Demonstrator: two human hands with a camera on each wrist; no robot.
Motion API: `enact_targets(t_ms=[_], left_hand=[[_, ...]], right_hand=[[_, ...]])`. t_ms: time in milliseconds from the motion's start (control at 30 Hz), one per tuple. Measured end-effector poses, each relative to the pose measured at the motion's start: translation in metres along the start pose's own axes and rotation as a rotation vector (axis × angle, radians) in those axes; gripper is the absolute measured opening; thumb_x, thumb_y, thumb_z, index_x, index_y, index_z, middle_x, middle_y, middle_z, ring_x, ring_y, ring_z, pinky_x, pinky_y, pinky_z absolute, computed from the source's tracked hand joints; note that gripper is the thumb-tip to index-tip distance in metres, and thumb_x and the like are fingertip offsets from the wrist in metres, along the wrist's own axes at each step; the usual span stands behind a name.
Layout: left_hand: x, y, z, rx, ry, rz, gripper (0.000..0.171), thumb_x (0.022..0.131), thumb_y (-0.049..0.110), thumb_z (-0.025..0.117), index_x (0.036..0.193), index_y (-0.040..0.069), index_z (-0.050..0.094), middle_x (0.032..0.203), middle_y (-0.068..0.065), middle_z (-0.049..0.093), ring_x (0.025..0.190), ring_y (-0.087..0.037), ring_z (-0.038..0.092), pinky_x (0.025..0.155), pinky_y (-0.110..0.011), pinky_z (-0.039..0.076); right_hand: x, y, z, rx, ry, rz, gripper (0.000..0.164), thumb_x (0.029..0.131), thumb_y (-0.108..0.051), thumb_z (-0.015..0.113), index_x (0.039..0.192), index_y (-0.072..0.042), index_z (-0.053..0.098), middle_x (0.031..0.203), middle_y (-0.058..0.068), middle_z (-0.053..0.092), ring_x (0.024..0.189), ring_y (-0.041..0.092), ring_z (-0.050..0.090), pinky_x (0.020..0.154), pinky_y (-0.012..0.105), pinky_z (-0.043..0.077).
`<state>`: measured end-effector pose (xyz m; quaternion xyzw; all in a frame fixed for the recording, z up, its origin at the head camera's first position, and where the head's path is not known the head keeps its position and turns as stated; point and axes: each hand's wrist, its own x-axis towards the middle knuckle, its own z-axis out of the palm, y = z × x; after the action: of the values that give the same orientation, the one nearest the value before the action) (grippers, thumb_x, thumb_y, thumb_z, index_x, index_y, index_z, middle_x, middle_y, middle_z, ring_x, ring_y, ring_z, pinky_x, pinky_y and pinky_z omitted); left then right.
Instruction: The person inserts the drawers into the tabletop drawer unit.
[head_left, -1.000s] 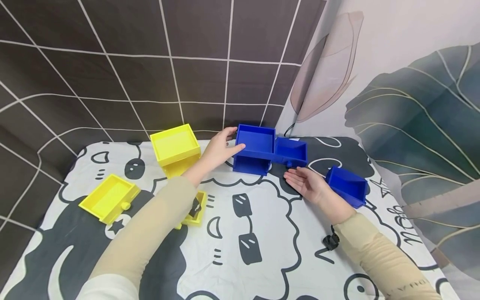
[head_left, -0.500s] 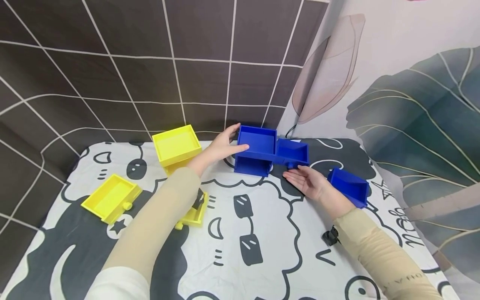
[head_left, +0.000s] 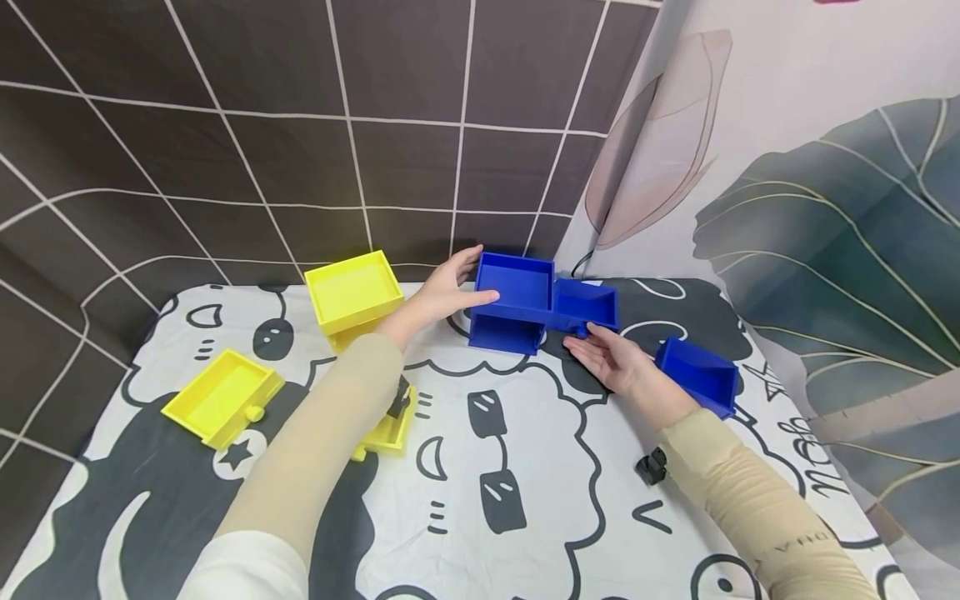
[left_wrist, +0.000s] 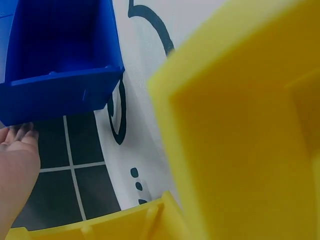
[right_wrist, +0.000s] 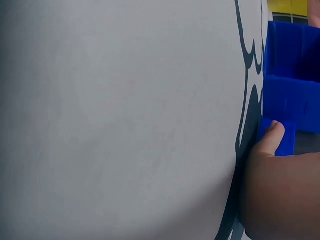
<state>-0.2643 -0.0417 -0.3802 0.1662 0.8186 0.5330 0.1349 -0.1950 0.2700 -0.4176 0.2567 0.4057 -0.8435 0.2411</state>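
Note:
Just right of centre in the head view stands a blue cabinet (head_left: 498, 287), with a tray top and an open slot below. My left hand (head_left: 444, 293) rests against its left side, thumb at the front rim and fingers towards the back, all fairly straight. A blue drawer (head_left: 592, 302) with a round knob adjoins the cabinet's right side. Palm up, my right hand (head_left: 611, 360) is right in front of that drawer, the thumb at its knob and the other fingers extended below. In the left wrist view, fingertips (left_wrist: 27, 131) show at the blue cabinet's edge.
A second blue drawer (head_left: 697, 377) lies right of my right hand. Left of the blue cabinet stands a yellow cabinet (head_left: 354, 292). One yellow drawer (head_left: 221, 398) lies at the left; another yellow drawer (head_left: 393, 432) is partly behind my left sleeve. A dark grid-patterned cloth (head_left: 405, 158) rises behind.
My right hand has shifted slightly up and left, bringing its thumb to the blue drawer's knob. My left hand stays at the blue cabinet's side.

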Motion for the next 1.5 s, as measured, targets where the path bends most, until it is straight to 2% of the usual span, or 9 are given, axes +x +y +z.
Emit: enact_targets(t_ms=[267,567,867,1500], left_hand=[[-0.003,0.001,0.0,0.035,0.042,-0.034,0.092,0.095,0.026,0.082,0.168,0.012,0.029,0.174,-0.011,0.033,0.159,-0.033,0.036,0.131,-0.047,0.037],[-0.009,0.004,0.003,0.069,0.099,-0.051,0.093,0.094,0.032,0.083,0.167,0.013,0.03,0.172,-0.012,0.037,0.157,-0.032,0.039,0.129,-0.052,0.039],[-0.012,0.005,0.008,0.076,0.136,-0.085,0.094,0.093,0.034,0.083,0.167,0.015,0.03,0.172,-0.012,0.037,0.159,-0.032,0.037,0.13,-0.054,0.038],[-0.013,0.006,0.01,0.062,0.177,-0.097,0.093,0.091,0.035,0.085,0.166,0.015,0.033,0.17,-0.013,0.039,0.158,-0.032,0.038,0.128,-0.055,0.04]], right_hand=[[-0.001,0.002,0.004,0.002,0.07,-0.019,0.035,0.112,-0.023,0.054,0.09,-0.006,0.074,0.085,0.013,0.081,0.08,0.018,0.081,0.082,0.024,0.067],[-0.002,0.004,0.01,0.053,0.139,-0.04,0.032,0.11,-0.015,0.056,0.085,-0.007,0.074,0.079,0.011,0.08,0.073,0.014,0.08,0.079,0.02,0.066],[-0.011,0.004,0.008,0.115,0.159,-0.04,0.036,0.109,-0.014,0.056,0.08,-0.009,0.076,0.076,0.009,0.079,0.07,0.014,0.079,0.076,0.018,0.066],[-0.047,0.016,0.005,0.097,0.113,-0.037,0.034,0.11,-0.016,0.056,0.085,-0.008,0.078,0.082,0.007,0.081,0.075,0.012,0.08,0.077,0.018,0.065]])
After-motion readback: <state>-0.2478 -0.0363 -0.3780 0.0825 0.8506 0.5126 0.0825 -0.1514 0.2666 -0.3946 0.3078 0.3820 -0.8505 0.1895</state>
